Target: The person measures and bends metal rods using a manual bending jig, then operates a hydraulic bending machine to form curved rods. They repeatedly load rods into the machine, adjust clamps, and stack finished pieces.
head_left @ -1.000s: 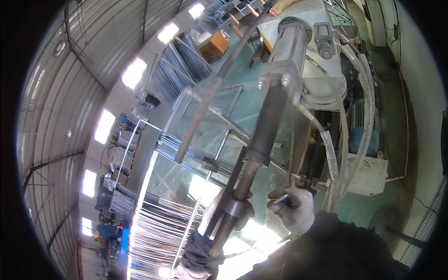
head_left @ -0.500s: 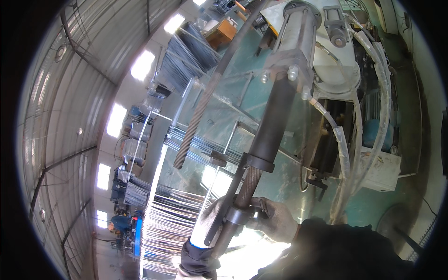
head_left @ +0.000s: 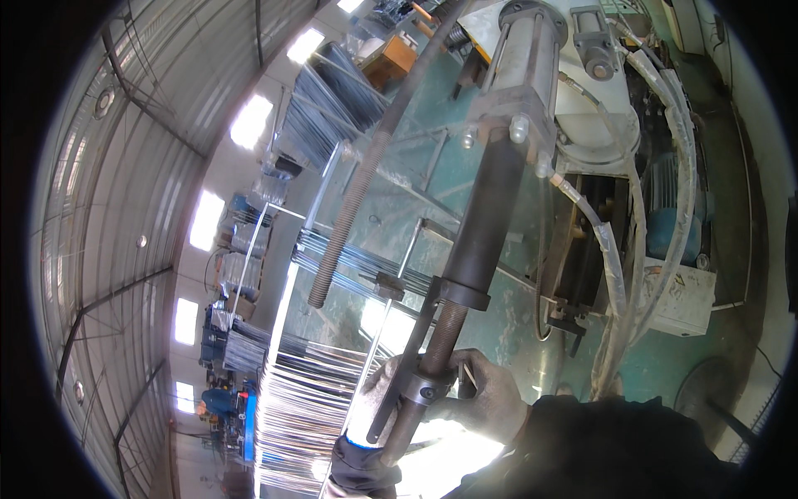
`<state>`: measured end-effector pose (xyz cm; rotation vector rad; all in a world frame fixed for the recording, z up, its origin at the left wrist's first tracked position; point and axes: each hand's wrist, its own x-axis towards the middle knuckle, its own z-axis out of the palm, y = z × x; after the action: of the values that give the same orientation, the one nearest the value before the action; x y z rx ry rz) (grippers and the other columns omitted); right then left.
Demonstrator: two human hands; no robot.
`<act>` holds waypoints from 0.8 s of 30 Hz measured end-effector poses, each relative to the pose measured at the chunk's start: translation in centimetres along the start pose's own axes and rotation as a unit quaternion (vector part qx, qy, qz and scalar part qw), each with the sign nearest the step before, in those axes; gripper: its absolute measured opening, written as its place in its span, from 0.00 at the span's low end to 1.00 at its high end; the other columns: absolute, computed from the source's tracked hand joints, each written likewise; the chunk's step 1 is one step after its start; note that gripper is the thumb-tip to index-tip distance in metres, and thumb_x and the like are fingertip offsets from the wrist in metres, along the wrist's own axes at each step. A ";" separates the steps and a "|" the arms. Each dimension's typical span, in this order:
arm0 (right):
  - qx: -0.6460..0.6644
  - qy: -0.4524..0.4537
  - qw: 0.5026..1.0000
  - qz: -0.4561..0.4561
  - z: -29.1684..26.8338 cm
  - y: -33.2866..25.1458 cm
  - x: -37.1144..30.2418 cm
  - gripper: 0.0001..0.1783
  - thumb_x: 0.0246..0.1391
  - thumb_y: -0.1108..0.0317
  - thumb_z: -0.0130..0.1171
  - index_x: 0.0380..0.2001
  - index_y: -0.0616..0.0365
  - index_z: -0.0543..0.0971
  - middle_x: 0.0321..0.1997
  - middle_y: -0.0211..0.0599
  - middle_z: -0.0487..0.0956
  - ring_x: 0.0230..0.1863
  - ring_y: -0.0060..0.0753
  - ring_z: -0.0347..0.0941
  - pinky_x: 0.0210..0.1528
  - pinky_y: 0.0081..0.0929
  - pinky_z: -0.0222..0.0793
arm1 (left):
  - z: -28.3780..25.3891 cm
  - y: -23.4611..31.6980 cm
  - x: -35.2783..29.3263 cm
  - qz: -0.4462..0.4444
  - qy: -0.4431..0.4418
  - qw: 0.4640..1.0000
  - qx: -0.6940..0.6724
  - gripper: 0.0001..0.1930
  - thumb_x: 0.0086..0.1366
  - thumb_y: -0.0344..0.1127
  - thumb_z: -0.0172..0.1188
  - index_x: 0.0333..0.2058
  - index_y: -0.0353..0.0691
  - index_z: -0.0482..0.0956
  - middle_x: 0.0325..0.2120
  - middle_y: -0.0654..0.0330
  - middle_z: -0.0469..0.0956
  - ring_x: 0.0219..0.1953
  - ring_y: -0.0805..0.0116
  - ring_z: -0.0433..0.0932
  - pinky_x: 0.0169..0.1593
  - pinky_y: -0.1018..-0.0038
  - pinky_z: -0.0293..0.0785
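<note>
In the head view, we find the collar (head_left: 416,387) near the lower end of the rod (head_left: 447,328), beside the bar (head_left: 406,363). Our left hand (head_left: 366,407) lies behind the bar; its fingers are hidden, so we cannot tell its grip. Our right hand (head_left: 492,401), curled around a slim tool (head_left: 469,376), sits at the collar's right edge.

Dull metal collar (head_left: 416,384), matt cloth glove (head_left: 499,402)
</note>
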<state>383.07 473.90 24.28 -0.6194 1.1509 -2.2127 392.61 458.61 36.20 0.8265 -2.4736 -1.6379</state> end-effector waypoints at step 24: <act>0.101 -0.058 0.993 0.031 -0.4 -0.9 -0.1 0.35 0.66 0.61 0.79 0.72 0.61 0.82 0.57 0.45 0.92 0.62 0.37 0.90 0.69 0.37 0.81 | -1.0 -1.1 -0.8 0.024 -0.010 0.990 -0.140 0.30 0.83 0.46 0.69 0.69 0.26 0.75 0.47 0.47 0.89 0.41 0.63 0.92 0.45 0.71 0.91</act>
<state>382.69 474.65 24.79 -0.6093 0.8643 -2.1741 394.04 457.81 35.85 0.7109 -2.1840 -1.9237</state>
